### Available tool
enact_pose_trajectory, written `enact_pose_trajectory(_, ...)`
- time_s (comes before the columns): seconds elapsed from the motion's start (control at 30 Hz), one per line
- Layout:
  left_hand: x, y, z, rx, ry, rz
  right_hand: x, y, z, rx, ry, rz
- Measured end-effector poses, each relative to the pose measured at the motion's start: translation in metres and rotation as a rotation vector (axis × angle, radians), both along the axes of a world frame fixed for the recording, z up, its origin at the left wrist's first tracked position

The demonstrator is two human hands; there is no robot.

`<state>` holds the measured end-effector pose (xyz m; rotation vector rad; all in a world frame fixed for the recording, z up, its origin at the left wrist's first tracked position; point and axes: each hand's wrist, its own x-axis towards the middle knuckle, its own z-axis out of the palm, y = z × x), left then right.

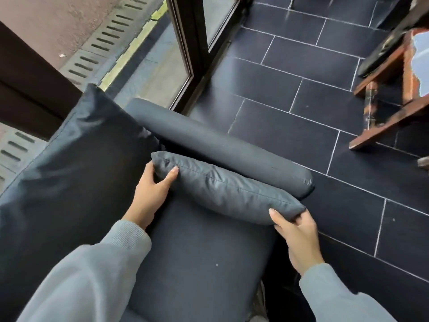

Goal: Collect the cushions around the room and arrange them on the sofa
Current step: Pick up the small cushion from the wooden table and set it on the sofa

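A dark grey cushion point(227, 189) stands on its edge on the sofa seat point(197, 263), leaning against the padded sofa armrest point(220, 145). My left hand point(151, 194) grips the cushion's far corner, thumb on top. Its near corner is pinched by my right hand point(297, 235). A larger dark back cushion point(69, 170) rests against the sofa's back on the left. Both my arms wear grey sleeves.
Dark floor tiles point(313, 112) with white grout spread to the right of the sofa. A wooden stool or table frame point(390, 89) stands at the upper right. A glass door with a dark frame point(192, 43) is just behind the armrest.
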<state>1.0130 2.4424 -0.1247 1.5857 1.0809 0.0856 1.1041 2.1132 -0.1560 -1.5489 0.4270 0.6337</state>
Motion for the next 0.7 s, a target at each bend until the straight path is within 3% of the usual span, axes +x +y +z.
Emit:
enact_pose_trajectory(0.13,0.014,0.000,-0.034,-0.006,-0.039,-0.004,-0.002,-0.002,-0.025,-0.035,-0.047,-0.021)
enact_pose_trajectory(0.5,0.042,0.016,-0.069,0.014,0.113,-0.092,0.000,0.012,-0.055,-0.193,-0.022,-0.071)
enact_pose_trajectory(0.7,0.039,0.004,-0.064,0.255,0.152,-0.018,-0.010,0.021,-0.049,-0.271,-0.041,0.028)
